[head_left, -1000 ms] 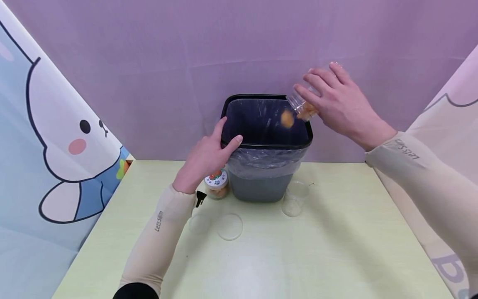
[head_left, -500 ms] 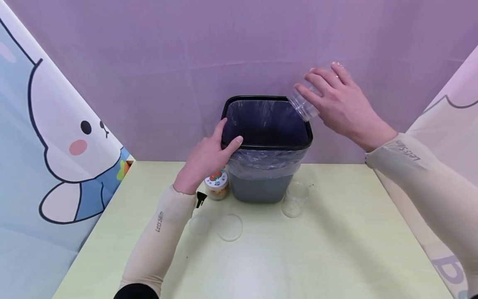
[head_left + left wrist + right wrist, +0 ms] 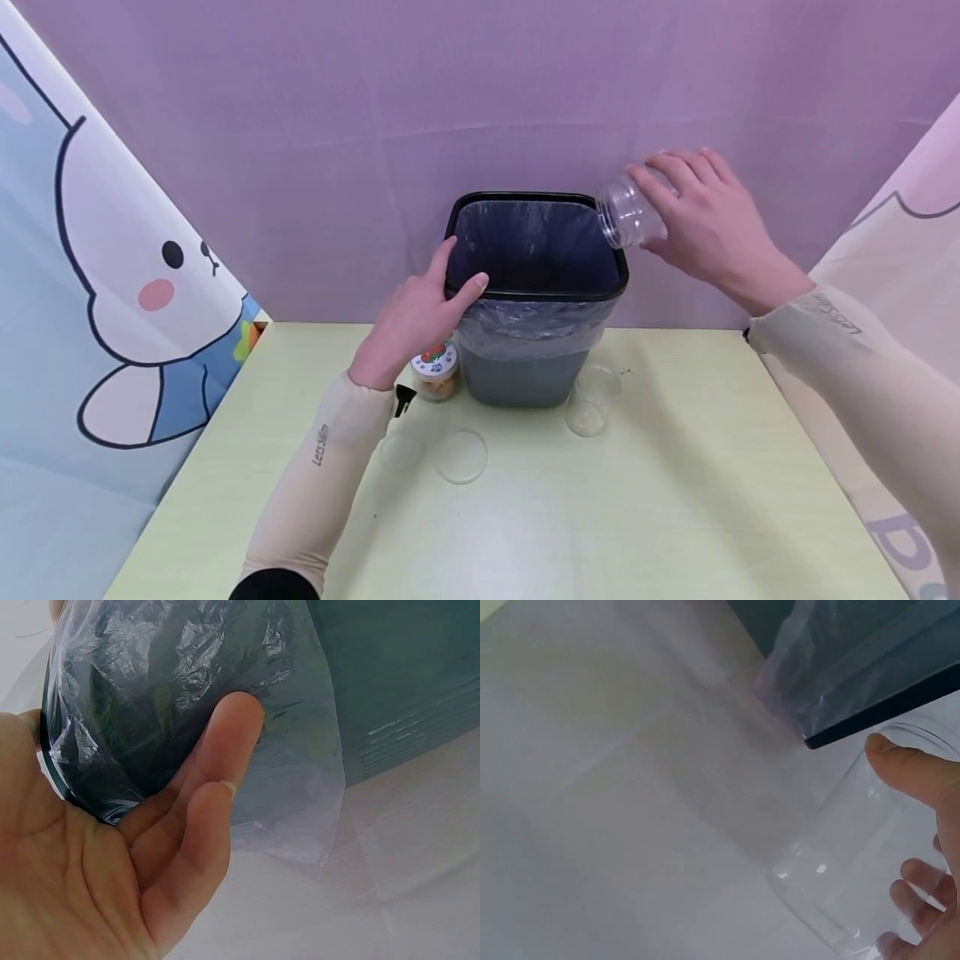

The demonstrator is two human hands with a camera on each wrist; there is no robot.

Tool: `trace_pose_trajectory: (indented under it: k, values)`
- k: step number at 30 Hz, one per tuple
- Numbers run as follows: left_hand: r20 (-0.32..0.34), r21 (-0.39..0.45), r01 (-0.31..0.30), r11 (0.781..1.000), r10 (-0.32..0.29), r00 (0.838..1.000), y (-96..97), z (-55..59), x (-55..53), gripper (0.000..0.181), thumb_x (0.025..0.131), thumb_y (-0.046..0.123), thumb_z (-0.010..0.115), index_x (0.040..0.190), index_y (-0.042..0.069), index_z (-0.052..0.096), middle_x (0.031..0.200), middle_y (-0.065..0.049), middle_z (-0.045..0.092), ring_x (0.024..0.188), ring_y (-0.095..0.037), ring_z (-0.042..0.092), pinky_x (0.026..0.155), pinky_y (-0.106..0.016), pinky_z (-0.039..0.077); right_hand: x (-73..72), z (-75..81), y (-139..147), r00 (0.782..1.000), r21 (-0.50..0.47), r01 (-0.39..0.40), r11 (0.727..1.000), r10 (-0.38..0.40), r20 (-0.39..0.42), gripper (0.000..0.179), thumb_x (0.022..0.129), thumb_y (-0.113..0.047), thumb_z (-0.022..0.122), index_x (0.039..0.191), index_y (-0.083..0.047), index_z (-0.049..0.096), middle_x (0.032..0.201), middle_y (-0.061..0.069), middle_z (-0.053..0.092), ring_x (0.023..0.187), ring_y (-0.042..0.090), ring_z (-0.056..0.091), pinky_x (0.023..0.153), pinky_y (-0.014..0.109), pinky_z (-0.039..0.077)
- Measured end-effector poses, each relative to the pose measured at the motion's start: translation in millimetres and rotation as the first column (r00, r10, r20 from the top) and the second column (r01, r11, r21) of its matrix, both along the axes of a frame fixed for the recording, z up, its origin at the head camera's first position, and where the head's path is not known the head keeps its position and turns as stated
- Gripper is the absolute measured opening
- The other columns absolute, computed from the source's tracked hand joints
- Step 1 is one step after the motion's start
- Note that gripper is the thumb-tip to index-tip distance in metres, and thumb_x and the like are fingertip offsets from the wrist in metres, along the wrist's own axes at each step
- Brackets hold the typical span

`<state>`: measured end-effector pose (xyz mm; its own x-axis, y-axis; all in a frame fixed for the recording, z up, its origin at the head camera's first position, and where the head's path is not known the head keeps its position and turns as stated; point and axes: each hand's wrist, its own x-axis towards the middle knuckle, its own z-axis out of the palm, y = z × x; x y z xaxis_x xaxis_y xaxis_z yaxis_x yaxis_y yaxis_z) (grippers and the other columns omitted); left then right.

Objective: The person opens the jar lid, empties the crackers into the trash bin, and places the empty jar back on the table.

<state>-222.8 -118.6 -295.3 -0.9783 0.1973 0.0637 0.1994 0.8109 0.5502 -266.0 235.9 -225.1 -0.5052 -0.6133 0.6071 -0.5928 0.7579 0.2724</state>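
Left hand (image 3: 408,321): grips the bin's left rim, thumb over the edge; hold unchanged over the last second.
Lidded jar (image 3: 435,385): upright on the table (image 3: 675,517), just left of the bin, orange pieces inside.
Clear discs (image 3: 462,458): two, flat in front of the bin (perhaps lids).
Bin (image 3: 521,379): upright, centre, liner (image 3: 525,318) folded over its rim.
Spare clear jar (image 3: 588,415): apparently standing by the bin's right front.
Held jar (image 3: 628,215): tilted, mouth towards the bin's right edge (contact cannot be told).
Right hand (image 3: 708,215): thumb and fingers wrapped round the held jar.
Change: one second ago orange pieces were falling; now none show and the jar sits farther right. Pouring from it looks finished.
Left wrist view: adds bent fingers against the liner's outside, hidden from the head camera.
Right wrist view: adds the thumb and the jar's clear base.
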Motion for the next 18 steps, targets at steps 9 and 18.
trace_pose_trajectory:
  k: [9,18]
  values:
    - [-0.001,0.018,0.002,1.000,-0.001,1.000,-0.2,-0.6,-0.3,0.095,0.085,0.087,0.025,0.160,0.035,0.000,0.058,-0.010,0.055,0.049,-0.027,0.055,0.053,-0.042,0.043,8.1,-20.5,16,0.912,-0.223,0.278,0.934,-0.183,0.368,0.093,0.070,-0.035,0.089,0.147,-0.006,0.044,0.137,0.023,0.050,0.122,0.046,0.047,0.087,0.072,0.041]
    - [0.001,0.024,0.001,1.000,-0.001,1.000,-1.4,-0.1,-0.6,0.094,0.085,0.086,0.026,0.160,0.035,0.000,0.056,-0.009,0.054,0.046,-0.028,0.052,0.051,-0.042,0.042,11.5,-56.3,30,0.739,-0.459,0.414,0.787,0.004,0.674,0.088,0.080,-0.045,0.082,0.148,-0.008,0.041,0.129,0.021,0.056,0.116,0.040,0.050,0.093,0.057,0.038]
